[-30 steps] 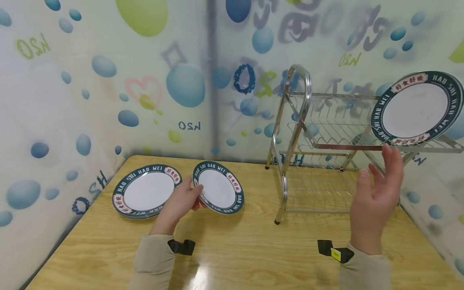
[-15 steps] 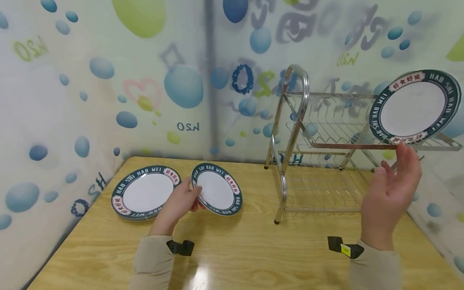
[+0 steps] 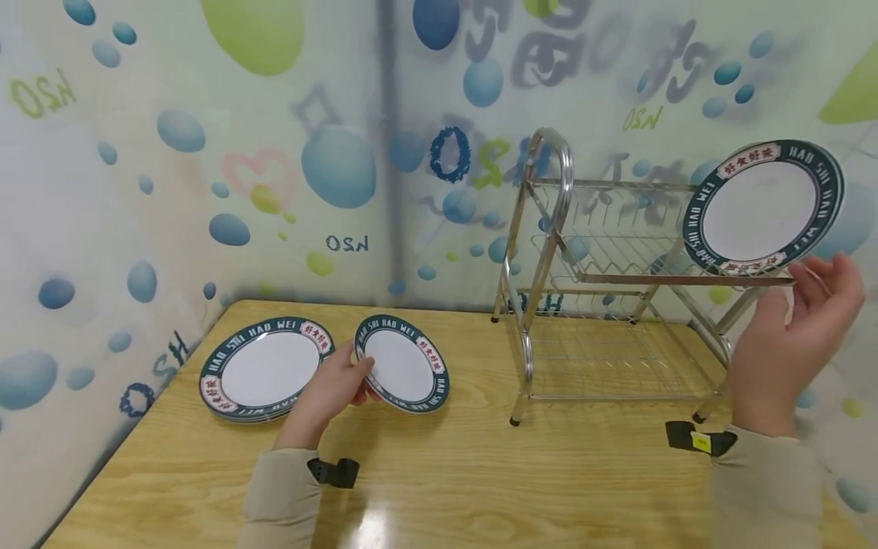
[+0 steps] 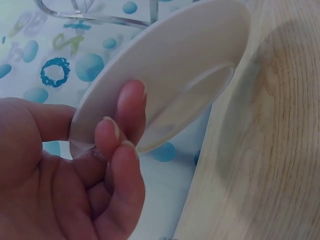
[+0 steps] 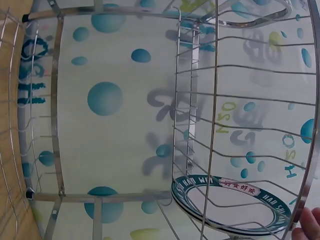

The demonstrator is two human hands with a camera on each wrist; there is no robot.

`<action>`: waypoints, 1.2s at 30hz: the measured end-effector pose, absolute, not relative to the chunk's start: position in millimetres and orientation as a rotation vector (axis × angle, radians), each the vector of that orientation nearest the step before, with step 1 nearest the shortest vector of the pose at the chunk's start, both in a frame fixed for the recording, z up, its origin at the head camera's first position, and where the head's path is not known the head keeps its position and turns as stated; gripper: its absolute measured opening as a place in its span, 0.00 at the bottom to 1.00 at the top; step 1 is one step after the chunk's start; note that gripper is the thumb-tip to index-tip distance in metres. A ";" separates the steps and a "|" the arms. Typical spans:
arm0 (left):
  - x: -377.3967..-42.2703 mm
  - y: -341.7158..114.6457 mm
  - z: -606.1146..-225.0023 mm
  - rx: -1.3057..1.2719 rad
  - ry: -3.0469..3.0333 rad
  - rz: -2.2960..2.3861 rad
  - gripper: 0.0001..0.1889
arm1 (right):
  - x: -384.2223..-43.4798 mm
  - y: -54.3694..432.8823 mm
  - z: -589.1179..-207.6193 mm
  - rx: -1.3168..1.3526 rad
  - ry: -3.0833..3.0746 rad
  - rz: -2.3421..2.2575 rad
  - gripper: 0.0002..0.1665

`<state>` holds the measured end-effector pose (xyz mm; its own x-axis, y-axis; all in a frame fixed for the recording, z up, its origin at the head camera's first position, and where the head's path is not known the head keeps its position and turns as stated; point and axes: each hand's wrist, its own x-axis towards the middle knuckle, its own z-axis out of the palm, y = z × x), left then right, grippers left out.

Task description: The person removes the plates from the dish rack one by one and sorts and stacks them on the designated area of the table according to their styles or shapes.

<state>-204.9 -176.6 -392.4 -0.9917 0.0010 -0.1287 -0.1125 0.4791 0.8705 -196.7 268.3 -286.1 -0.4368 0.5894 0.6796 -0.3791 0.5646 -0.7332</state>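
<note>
My left hand pinches an oval white plate with a green lettered rim, thumb on its face and fingers beneath. The left wrist view shows this plate's pale underside, tilted above the table. Just left of the hand lies a stack of matching plates. On the upper tier of a metal dish rack, another such plate stands leaning at the right end. My right hand is raised below that plate, fingers loosely bent, fingertips right at the rack's front rail in the right wrist view.
The rack's lower wire tier holds no plates, and its legs stand on the wooden table. A wall covering printed with bubbles rises close behind the table and along both sides.
My right hand has moved right and up along the rack's front towards the standing plate's lower right. My left hand keeps its plate in about the same place. The view has turned slightly right.
</note>
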 end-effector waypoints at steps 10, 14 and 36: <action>-205.8 -177.7 -393.9 -0.077 2.597 1.544 0.15 | -206.5 293.9 -270.2 -0.367 -1.903 0.923 0.32; -205.1 -177.8 -392.7 -0.086 2.587 1.552 0.15 | -209.1 299.8 -265.8 -0.457 -1.993 0.840 0.32; -207.4 -182.3 -400.4 -0.089 2.581 1.541 0.14 | -223.3 324.9 -238.2 -0.542 -2.343 0.555 0.32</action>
